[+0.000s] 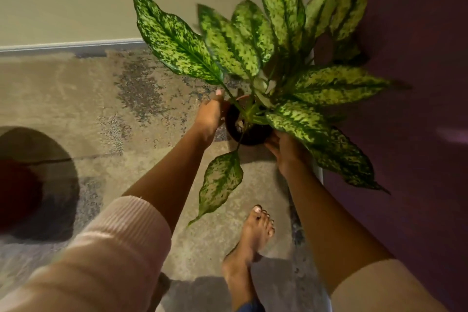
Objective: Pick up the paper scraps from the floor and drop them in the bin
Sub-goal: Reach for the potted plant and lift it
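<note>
Both my hands grip a dark round pot (247, 132) that holds a plant with large green speckled leaves (235, 40). My left hand (211, 115) clasps the pot's left rim. Lower on the right, my right hand (286, 148) holds the pot, partly under a leaf. The pot is above the carpet near the corner of the room. No paper scraps and no bin can be made out in this view.
A mottled beige and grey carpet (83, 99) covers the floor. A pale wall (76, 0) with a baseboard runs along the back. A purple surface (417, 83) stands to the right. A dark round shape (27, 180) lies at the left. My bare foot (249, 240) is below the pot.
</note>
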`<state>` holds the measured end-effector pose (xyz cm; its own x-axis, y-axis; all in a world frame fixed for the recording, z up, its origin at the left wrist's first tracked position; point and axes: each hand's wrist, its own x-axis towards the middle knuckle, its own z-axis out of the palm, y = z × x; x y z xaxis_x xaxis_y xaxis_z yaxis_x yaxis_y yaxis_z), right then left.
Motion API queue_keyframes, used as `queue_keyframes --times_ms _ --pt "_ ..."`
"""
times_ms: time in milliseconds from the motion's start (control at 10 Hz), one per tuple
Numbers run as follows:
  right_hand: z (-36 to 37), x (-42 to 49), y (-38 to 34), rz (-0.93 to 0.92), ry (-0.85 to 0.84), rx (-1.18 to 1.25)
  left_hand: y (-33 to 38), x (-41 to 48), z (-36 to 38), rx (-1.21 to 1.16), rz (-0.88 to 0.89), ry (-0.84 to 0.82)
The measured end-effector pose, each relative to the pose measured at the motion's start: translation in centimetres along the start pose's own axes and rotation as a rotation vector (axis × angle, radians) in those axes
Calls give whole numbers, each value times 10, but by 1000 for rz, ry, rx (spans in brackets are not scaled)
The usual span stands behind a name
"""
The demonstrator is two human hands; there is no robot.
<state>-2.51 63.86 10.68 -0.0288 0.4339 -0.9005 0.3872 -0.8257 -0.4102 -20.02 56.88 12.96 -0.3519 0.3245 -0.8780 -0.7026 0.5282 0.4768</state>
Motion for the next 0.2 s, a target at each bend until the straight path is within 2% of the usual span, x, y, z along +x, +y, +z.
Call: queue_keyframes --times_ms 100,200 --pt "3 -14 1 -13 -28 -28 2 -13 -7 63 13 -33" --pt "9 -21 3 -41 14 25 -3 -24 -15 89 13 -32"
